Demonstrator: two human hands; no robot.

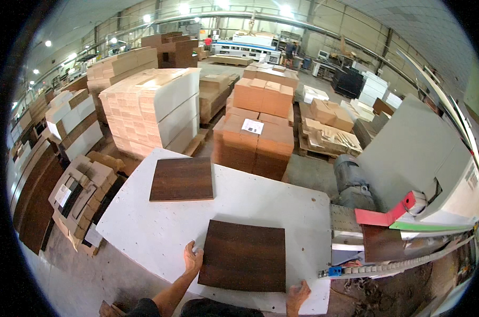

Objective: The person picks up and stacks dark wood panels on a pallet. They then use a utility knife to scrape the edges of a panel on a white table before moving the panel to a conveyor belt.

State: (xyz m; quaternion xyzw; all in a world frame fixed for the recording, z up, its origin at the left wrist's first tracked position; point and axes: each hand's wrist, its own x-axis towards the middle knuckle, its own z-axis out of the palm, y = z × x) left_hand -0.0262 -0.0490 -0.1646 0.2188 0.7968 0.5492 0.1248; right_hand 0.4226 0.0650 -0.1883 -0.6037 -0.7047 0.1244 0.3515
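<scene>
A dark brown wood-grain panel [243, 257] is in front of me over the white worktable [258, 203]. At its left edge my left hand [193, 258] is closed, with the thumb side against the panel. My right hand [298, 295] is beside the panel's near right corner, fingers apart; whether it touches the corner I cannot tell. Farther back on the table lies a second dark brown panel [181, 179], with a pale strip along its near edge.
On the right stands a grey machine [414, 153] with a motor [350, 174], a red bracket [379, 215] and a segmented chain [393, 268]. Stacked pale boards [144, 108], brown stacks [255, 140] and a pallet of blocks [83, 195] surround the table. People stand far back.
</scene>
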